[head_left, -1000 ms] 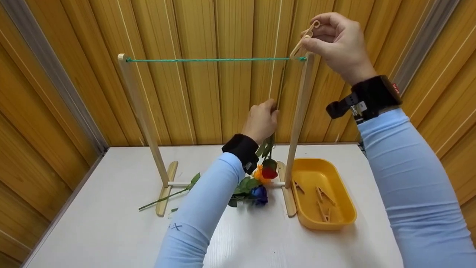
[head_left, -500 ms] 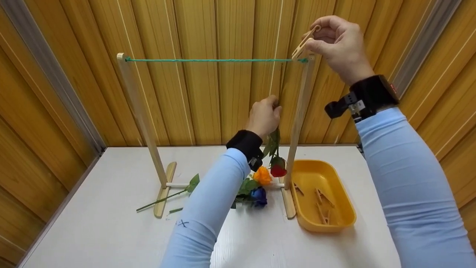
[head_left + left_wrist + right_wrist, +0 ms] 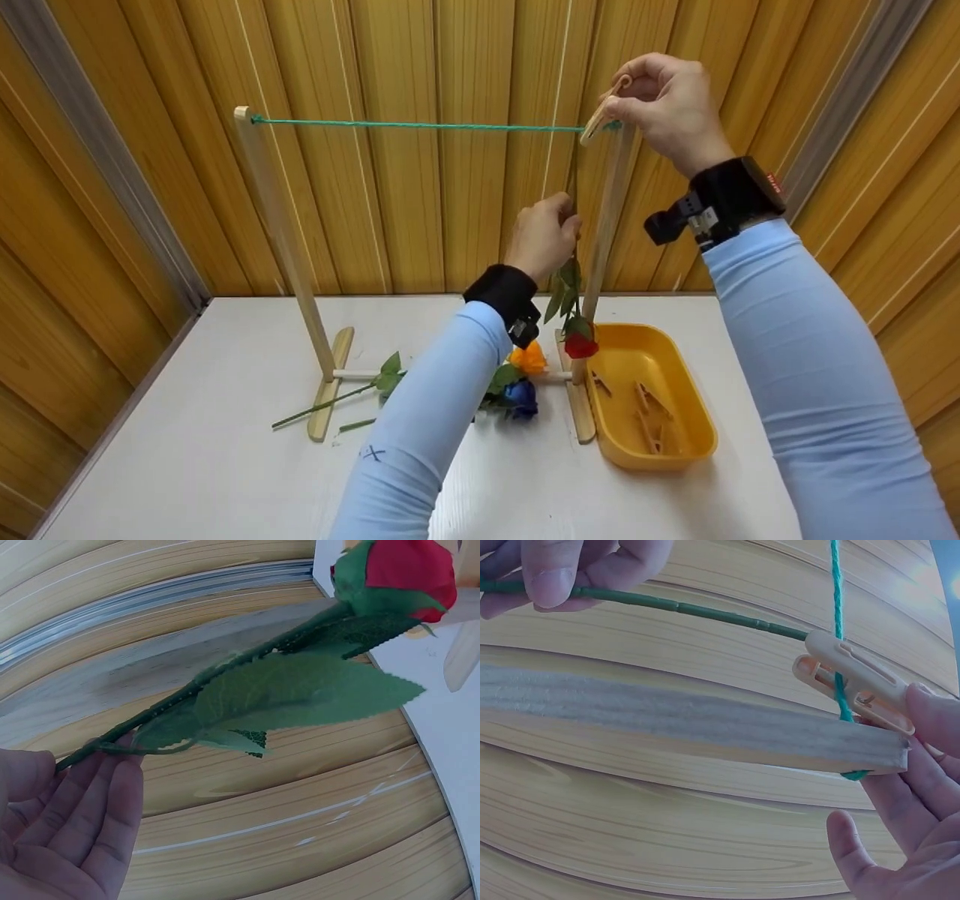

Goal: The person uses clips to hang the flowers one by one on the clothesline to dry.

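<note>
My left hand (image 3: 546,236) pinches the green stem of a red rose (image 3: 580,341), which hangs head down beside the right post. In the left wrist view the rose's leaves (image 3: 307,690) spread out past the fingertips. Up at the right end of the green string (image 3: 420,125), my right hand (image 3: 671,109) pinches a beige clothespin (image 3: 604,112) between thumb and fingers. Seen from the right wrist, the clothespin (image 3: 859,682) straddles the string (image 3: 837,592), and the tip of the stem (image 3: 690,609) reaches its jaw end.
A wooden frame with a left post (image 3: 281,240) and a right post (image 3: 606,217) stands on the white table (image 3: 187,472). Beside it is a yellow tray (image 3: 675,457) with several clothespins (image 3: 651,420). An orange rose (image 3: 529,358) and a blue rose (image 3: 521,399) lie between the posts, partly behind my left arm.
My right hand has come down with the clothespin, from just above the string to across it, and the string now dips there. My left hand has shifted right with the red rose.
</note>
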The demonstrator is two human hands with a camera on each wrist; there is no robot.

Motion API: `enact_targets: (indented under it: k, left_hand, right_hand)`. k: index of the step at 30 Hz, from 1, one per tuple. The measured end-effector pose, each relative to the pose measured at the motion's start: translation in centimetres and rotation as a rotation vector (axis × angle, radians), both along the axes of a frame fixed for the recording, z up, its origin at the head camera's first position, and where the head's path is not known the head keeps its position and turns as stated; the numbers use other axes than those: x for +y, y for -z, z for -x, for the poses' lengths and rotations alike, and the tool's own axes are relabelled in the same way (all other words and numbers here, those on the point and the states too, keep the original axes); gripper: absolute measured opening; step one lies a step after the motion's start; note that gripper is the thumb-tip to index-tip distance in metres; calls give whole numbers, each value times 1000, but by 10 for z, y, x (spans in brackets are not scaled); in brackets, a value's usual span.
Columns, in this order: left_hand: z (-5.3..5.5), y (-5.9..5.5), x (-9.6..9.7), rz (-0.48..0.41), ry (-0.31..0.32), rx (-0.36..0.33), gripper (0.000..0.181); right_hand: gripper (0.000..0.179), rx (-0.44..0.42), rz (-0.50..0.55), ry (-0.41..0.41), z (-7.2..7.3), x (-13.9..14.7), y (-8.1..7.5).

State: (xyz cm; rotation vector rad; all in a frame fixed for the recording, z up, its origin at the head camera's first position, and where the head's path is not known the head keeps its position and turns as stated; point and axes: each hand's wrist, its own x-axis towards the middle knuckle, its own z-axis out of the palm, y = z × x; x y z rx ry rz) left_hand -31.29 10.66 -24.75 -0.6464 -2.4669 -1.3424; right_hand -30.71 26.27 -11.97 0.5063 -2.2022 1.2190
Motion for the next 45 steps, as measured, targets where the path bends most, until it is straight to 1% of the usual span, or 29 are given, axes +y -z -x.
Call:
enact_targets:
  k: [10, 19, 25, 28, 34, 39, 42, 45]
  left_hand:
    - [-2, -3, 2, -27, 27, 4, 14]
    - [-3, -2, 5, -71, 46, 2, 12]
    - [-4, -3, 6, -66, 45, 0, 13]
    - [-3, -2, 6, -63, 39, 6, 13]
    - [0, 0, 4, -46, 19, -8, 15]
    - [1, 1, 4, -10, 10, -13, 14]
    - [2, 1, 4, 6, 8, -1, 14]
    - [2, 1, 3, 14, 6, 9, 14]
  right_hand:
    - [12, -33, 0, 3, 0, -6, -1]
    - [14, -40, -38, 18, -1, -4, 0]
    - [17, -58, -55, 23, -1, -3, 0]
    - [18, -63, -68, 20, -1, -3, 0]
    - [23, -97, -84, 12, -2, -1, 0]
    - [30, -128, -76, -13, -2, -1, -1]
    - [32, -139, -72, -27, -2, -1, -2]
    - [31, -132, -62, -46, -3, -2, -2]
